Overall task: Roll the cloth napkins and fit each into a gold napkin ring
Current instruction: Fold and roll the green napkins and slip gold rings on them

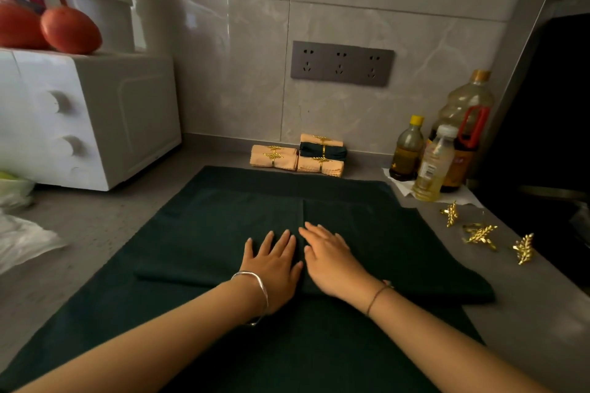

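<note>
On your far left a white oven (95,118) holds 2 red fruits (70,29) on top. A white bucket (99,9) stands behind them, and you cannot see what is in it.

In the middle a folded dark green napkin (207,233) lies on a bigger green cloth (287,354). Your left hand (274,268) lies flat on the napkin, fingers straight and spread apart. Your right hand (335,262) lies flat just beside it, fingers straight and closer together. Neither hand grips anything.

Behind the cloth, by the wall, sit the rolled napkins (322,153). They are peach ones and 1 dark green one, each in a gold ring.

To the right stand 3 bottles. The small bottle (407,150) has a yellow cap and is nearly full of dark liquid. The clear bottle (434,163) has pale yellow liquid at the bottom. The big bottle (463,124) has dark liquid low down.

On your far right 3 loose gold napkin rings (480,234) lie on the counter (95,226).
</note>
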`<state>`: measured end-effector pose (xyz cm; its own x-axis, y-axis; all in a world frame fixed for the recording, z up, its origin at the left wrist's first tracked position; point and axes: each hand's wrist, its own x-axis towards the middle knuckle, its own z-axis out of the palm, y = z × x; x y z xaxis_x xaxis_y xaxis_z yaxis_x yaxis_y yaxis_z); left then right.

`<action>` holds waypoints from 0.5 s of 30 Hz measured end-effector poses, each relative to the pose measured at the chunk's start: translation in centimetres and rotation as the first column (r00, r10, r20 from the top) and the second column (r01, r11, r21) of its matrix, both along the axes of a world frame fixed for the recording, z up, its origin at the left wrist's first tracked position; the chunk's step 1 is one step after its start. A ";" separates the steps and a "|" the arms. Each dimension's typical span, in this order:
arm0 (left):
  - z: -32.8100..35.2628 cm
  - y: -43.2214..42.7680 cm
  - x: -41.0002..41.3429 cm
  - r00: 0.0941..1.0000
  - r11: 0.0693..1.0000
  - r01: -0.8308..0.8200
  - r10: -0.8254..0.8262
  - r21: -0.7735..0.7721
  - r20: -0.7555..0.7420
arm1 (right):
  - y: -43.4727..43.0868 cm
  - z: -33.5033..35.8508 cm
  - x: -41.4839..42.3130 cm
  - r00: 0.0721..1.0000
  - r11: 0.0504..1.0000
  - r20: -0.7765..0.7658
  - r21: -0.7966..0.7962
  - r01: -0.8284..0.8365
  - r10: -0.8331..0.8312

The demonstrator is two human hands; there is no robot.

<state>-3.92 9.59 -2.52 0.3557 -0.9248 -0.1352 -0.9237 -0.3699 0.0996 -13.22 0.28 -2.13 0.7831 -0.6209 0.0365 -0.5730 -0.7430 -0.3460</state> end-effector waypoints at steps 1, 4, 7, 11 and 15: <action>-0.1 0.0 0.0 1.000 1.000 -0.004 0.004 0.000 -0.004 | 0.2 -0.4 0.2 1.000 1.000 -0.018 -0.003 -0.003 0.003; -0.3 -0.1 0.0 1.000 1.000 -0.018 0.017 -0.022 -0.014 | 0.6 -1.2 0.2 0.999 0.999 -0.034 -0.041 0.003 -0.005; -0.5 -0.1 0.3 1.000 0.999 -0.031 0.031 -0.035 -0.003 | 0.6 -1.3 -0.1 0.997 0.998 -0.075 -0.069 0.012 -0.017; -0.7 0.0 0.6 0.998 0.996 -0.064 0.063 -0.058 -0.006 | 0.1 -1.3 -1.0 0.990 0.995 -0.133 -0.093 0.044 -0.057; -0.8 0.7 2.2 0.990 0.984 -0.140 0.141 -0.112 0.008 | -1.1 -1.2 -2.7 0.983 0.992 -0.157 -0.106 0.075 -0.091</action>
<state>-1.69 10.24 -3.36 0.4845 -0.8743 -0.0281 -0.8651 -0.4837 0.1332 -15.95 -0.79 -3.34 0.7298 -0.6833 -0.0213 -0.6760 -0.7166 -0.1714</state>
